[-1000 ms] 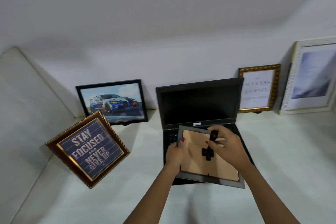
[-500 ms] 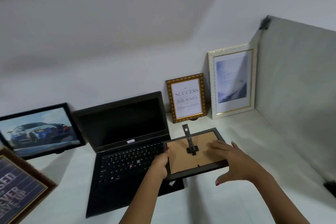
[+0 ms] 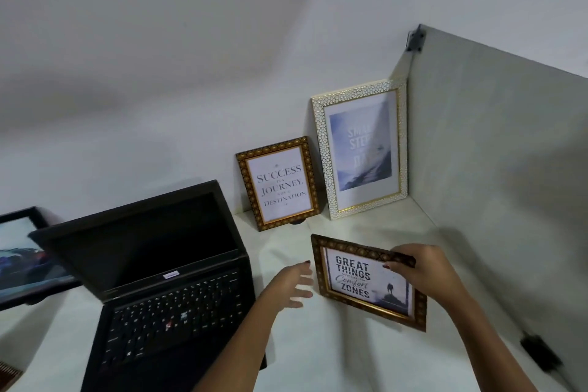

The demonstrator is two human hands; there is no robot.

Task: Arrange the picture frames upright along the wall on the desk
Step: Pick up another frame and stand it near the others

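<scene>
A brown-gold frame reading "Great Things… Comfort Zones" stands facing me on the white desk, right of the laptop. My right hand grips its top edge. My left hand hovers just left of the frame, fingers spread, holding nothing. Against the back wall lean a gold "Success is a Journey" frame and a taller white-and-gold frame. A black frame with a car picture shows at the left edge, partly hidden by the laptop lid.
An open black laptop fills the desk's left-centre. A grey partition panel closes the right side. A small black object lies at the desk's right edge. The corner of another brown frame peeks in bottom left.
The frame, held back-up over the laptop before, now stands face-out on the desk further right. My left hand has let go of it. The view has swung right.
</scene>
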